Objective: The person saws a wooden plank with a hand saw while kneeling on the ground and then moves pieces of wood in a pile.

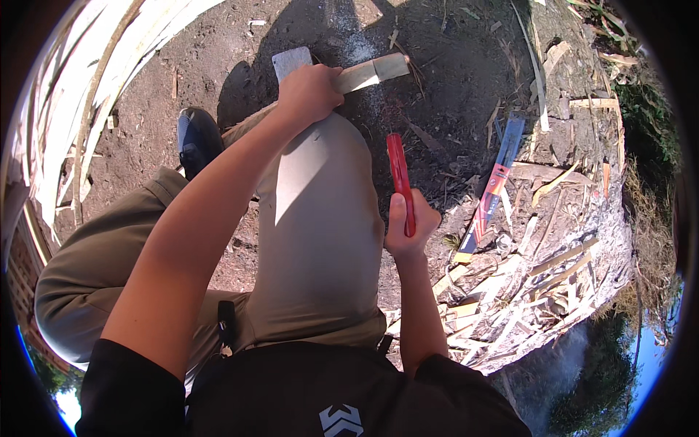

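My left hand (309,95) is closed over a pale length of bamboo or wood (393,68), which sticks out to the right of my fingers. Under that hand, a grey-topped block (290,60) shows just beyond the knuckles. My right hand (413,222) grips a red-handled tool (399,167) upright beside my knee, thumb along the handle. The tool's far end points toward the pale piece but stays apart from it. Its blade, if any, cannot be made out. My bent knee (328,142) is close below my left hand.
A long blue, red and orange package (495,182) lies on the ground at the right. Wood strips and shavings (524,298) are scattered around it. More long strips (109,65) lie at the far left. Pale dust (357,45) marks the dirt ahead. My shoe (198,140) is at left.
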`<action>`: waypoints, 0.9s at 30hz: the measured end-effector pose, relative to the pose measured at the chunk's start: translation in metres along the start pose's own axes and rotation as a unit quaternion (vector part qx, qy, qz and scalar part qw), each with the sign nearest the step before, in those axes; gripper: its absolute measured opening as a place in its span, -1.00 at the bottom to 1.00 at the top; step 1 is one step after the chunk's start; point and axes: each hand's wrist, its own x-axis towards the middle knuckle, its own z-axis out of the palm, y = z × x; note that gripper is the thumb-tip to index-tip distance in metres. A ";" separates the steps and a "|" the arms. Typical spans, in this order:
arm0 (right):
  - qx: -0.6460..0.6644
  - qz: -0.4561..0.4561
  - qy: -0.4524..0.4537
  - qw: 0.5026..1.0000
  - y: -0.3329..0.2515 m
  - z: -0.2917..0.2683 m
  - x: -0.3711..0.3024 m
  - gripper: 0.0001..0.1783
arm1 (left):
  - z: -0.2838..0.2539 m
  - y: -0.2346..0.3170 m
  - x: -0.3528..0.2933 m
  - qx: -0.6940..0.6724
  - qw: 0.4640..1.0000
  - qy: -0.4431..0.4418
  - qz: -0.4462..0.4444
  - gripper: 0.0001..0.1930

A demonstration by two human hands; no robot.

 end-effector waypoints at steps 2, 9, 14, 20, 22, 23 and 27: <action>-0.012 -0.011 -0.016 1.000 0.009 -0.032 -0.049 -0.64 | 0.008 -0.001 -0.006 -0.002 1.000 0.004 -0.013 -0.40; 0.041 -0.028 -0.016 0.999 0.029 0.030 0.068 -0.70 | 0.001 0.011 -0.003 -0.034 0.998 -0.047 -0.033 -0.40; 0.033 -0.044 0.001 0.998 0.021 0.044 0.088 -0.70 | 0.008 0.005 -0.004 0.011 1.000 -0.007 0.002 -0.39; -0.029 0.012 -0.044 0.999 0.016 -0.046 -0.054 -0.69 | 0.007 0.000 -0.006 -0.034 0.999 -0.008 -0.027 -0.40; -0.028 -0.006 -0.043 0.999 0.018 -0.044 -0.031 -0.72 | 0.004 0.004 -0.005 -0.020 0.999 -0.028 -0.025 -0.39; -0.027 -0.010 -0.039 0.999 0.026 -0.033 -0.007 -0.74 | 0.005 0.006 -0.003 -0.014 0.999 -0.038 -0.023 -0.39; 0.039 -0.036 -0.007 0.999 0.028 0.037 0.077 -0.71 | 0.012 0.002 -0.003 -0.016 1.000 0.000 -0.012 -0.40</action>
